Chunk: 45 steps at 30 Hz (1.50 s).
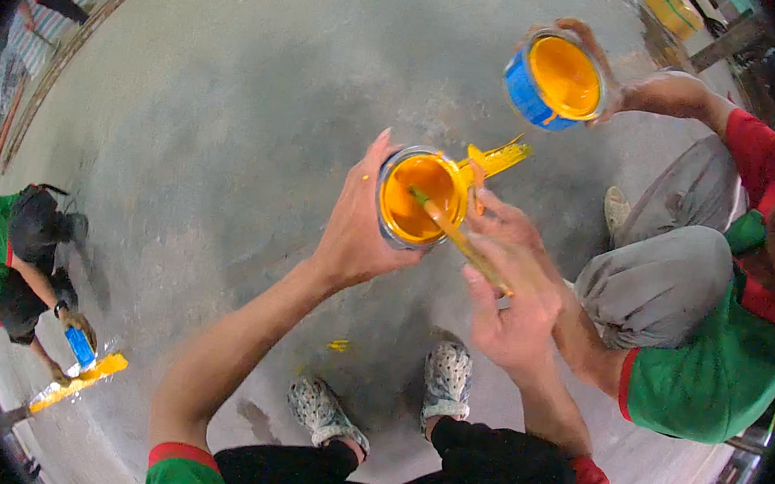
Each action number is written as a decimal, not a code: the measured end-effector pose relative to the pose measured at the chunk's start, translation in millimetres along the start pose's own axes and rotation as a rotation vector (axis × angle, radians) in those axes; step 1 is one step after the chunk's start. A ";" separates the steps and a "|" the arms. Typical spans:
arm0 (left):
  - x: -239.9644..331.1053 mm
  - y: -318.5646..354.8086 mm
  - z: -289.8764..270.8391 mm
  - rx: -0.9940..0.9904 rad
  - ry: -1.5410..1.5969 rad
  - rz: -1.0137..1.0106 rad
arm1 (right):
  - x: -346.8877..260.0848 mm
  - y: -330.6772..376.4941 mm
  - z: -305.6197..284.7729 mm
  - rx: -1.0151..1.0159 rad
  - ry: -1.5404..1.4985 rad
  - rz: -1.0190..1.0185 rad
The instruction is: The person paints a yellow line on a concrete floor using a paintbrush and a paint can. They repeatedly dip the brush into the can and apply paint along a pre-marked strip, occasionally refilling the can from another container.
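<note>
My left hand point(355, 216) grips a small metal paint can point(388, 229) with orange-yellow paint inside. Its open top faces up toward me. The slim handle of a brush point(471, 248) slants into the can, and my right hand point(522, 316) holds its other end. The brush's tip is down in the can and hidden by paint. Just beyond my right hand, a co-worker's hand point(506, 221) reaches close to the can's right side; whether it touches the can is unclear. With the other hand the co-worker holds a blue paint can point(527, 95), also with orange-yellow paint in it.
A yellow paint streak point(503, 158) shows beyond my can, and a small yellow spot point(337, 345) marks the concrete floor point(230, 134). The co-worker's grey-trousered knee point(659, 278) is close on my right. At left, another person point(32, 254) bends over a yellow strip point(80, 383).
</note>
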State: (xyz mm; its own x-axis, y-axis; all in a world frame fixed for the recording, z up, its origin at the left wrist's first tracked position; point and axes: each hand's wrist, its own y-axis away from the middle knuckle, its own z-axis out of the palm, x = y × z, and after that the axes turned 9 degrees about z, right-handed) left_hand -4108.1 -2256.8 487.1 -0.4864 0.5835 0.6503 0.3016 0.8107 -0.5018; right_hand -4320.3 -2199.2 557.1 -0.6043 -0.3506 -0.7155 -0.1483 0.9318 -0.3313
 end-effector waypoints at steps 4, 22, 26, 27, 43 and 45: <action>5.5 -3.6 18.6 0.073 0.235 -0.156 | 8.2 -6.4 -1.4 0.062 0.068 -0.142; -13.0 -27.8 49.4 0.144 0.226 -0.240 | 16.5 -23.8 0.4 -0.012 0.198 -0.186; -15.7 -33.1 52.9 0.131 0.230 -0.273 | 18.9 -26.7 2.4 -0.014 0.243 -0.174; -16.2 -33.9 53.3 0.138 0.234 -0.250 | 19.0 -27.5 3.1 -0.015 0.234 -0.181; -19.1 -37.9 54.5 0.159 0.270 -0.232 | 17.0 -31.0 3.9 -0.037 0.270 -0.137; -19.0 -37.2 54.5 0.159 0.275 -0.238 | 16.2 -30.7 3.6 -0.037 0.272 -0.136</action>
State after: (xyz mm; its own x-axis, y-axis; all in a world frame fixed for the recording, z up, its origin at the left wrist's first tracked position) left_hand -4154.8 -2300.7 462.3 -0.2830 0.3885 0.8769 0.0656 0.9200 -0.3864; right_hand -4322.7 -2233.7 553.4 -0.7637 -0.4390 -0.4733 -0.2678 0.8825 -0.3865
